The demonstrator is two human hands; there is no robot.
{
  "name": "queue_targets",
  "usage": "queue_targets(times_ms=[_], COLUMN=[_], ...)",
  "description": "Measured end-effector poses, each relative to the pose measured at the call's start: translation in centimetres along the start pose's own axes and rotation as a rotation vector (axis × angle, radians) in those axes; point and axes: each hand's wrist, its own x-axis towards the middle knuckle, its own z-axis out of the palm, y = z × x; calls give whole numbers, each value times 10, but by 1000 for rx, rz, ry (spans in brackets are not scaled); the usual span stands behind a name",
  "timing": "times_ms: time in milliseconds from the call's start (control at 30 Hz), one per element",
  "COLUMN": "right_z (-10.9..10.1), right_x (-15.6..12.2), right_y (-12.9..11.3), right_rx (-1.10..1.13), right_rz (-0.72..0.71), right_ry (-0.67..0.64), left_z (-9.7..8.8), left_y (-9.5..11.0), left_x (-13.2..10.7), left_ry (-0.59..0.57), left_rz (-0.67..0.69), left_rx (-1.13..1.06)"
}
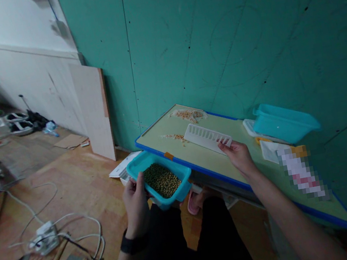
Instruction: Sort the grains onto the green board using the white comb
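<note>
My left hand [136, 201] is closed on the near left rim of a teal plastic tub [183, 181], held above my lap at the table's front edge. Inside lie dark green beans [156, 172] and paler tan beans [170, 182], side by side. Between the thumb and fingers of my right hand [239, 156] is the right end of a white slotted plastic strip [205, 142], held low over the tabletop. Just beyond the strip's left end, loose tan beans [178, 137] are scattered. A larger heap of tan beans [189, 114] lies farther back.
The pale table [241, 133] has a blue edge and stands by a green wall [183, 34]. An upturned-looking teal bin [284, 121] sits at its right, near a yellow-and-white cloth [273, 150]. Cables and a power strip [45, 238] lie on the floor at left.
</note>
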Motion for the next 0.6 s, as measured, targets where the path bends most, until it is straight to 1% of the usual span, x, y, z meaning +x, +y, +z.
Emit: queue_targets(times_ms=[267,433,600], right_z=[4,11,18], right_x=[-3,-2,-4], right_y=[-4,-8,-12], right_rx=[31,57,86], right_rz=[-7,7,23], right_ry=[-45,-55,-92], left_z=[-2,-1,2], left_y=[-3,0,2], left_x=[1,-2,-4], left_ry=[7,20,29], left_rz=[-11,-14,-18], left_rx=[4,16,-15])
